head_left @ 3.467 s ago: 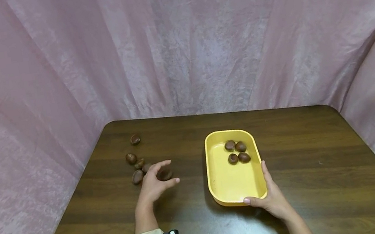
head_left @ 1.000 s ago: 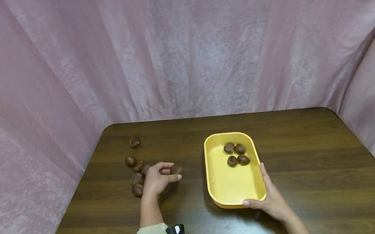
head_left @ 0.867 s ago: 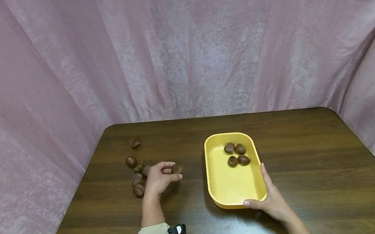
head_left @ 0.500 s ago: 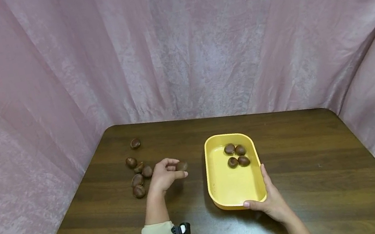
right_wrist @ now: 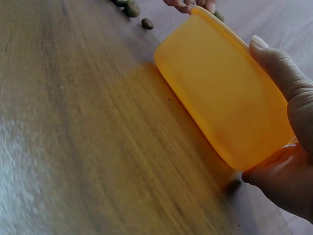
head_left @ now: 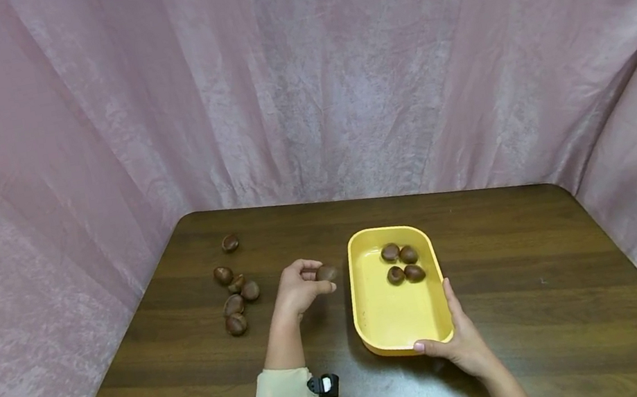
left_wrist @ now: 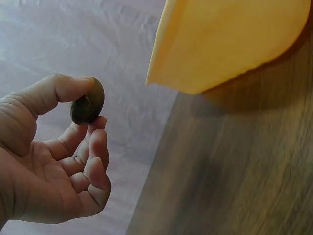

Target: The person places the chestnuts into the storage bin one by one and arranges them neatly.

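Note:
My left hand (head_left: 300, 288) pinches a brown chestnut (head_left: 326, 274) between thumb and fingertips, just left of the yellow plastic box (head_left: 404, 324). In the left wrist view the chestnut (left_wrist: 88, 102) sits in the air between thumb and fingers, apart from the box wall (left_wrist: 220, 44). My right hand (head_left: 465, 342) grips the box at its near right corner. Seen from the right wrist, the thumb (right_wrist: 279, 66) lies over the rim and the other fingers reach around the box's corner. Several chestnuts (head_left: 391, 252) lie together inside the box, toward its far right.
Several more chestnuts (head_left: 234, 304) lie in a loose group on the dark wooden table (head_left: 534, 275) at the left, with one chestnut (head_left: 230, 243) farther back. Pink curtains (head_left: 298, 75) hang behind and around the table. A black band (head_left: 324, 386) is on the left sleeve.
My left hand has picked a chestnut from the group and carried it rightward, close to the box. My right hand and the box have stayed in place.

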`<state>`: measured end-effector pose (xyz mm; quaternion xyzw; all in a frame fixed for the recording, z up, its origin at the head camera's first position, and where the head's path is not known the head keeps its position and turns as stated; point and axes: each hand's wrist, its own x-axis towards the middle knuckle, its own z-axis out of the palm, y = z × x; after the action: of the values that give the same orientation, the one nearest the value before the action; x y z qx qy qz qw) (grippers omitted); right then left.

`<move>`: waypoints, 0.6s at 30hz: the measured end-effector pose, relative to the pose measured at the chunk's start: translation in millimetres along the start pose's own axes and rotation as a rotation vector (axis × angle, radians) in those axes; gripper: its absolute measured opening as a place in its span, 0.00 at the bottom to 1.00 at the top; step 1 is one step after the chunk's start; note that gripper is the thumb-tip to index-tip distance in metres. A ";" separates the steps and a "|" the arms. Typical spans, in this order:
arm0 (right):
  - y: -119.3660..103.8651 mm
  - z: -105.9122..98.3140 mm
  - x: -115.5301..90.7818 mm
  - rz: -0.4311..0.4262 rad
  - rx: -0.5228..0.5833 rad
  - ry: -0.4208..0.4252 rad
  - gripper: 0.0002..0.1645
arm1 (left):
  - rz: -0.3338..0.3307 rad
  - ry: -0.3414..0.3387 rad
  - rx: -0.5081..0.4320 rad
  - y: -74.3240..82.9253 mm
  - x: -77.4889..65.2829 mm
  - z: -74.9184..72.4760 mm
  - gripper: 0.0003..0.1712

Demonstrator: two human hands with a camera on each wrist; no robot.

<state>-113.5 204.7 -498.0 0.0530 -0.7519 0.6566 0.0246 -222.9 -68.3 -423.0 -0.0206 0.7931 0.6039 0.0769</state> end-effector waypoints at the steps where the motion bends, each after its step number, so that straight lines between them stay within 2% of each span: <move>1: -0.1 -0.1 -0.2 0.002 -0.001 0.000 0.76 | -0.002 -0.003 0.000 1.0 0.9 1.7 0.27; 10: 0.5 -1.2 -0.3 0.006 0.002 0.001 0.76 | -0.012 -0.040 -0.005 8.8 11.0 15.7 0.28; 18: 0.0 -1.1 0.0 0.021 -0.028 0.010 0.76 | -0.031 -0.091 -0.062 18.7 20.0 26.6 0.27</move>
<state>-113.6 205.8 -497.9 0.0412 -0.7615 0.6464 0.0222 -242.5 -36.5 -414.9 -0.0077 0.7692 0.6273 0.1216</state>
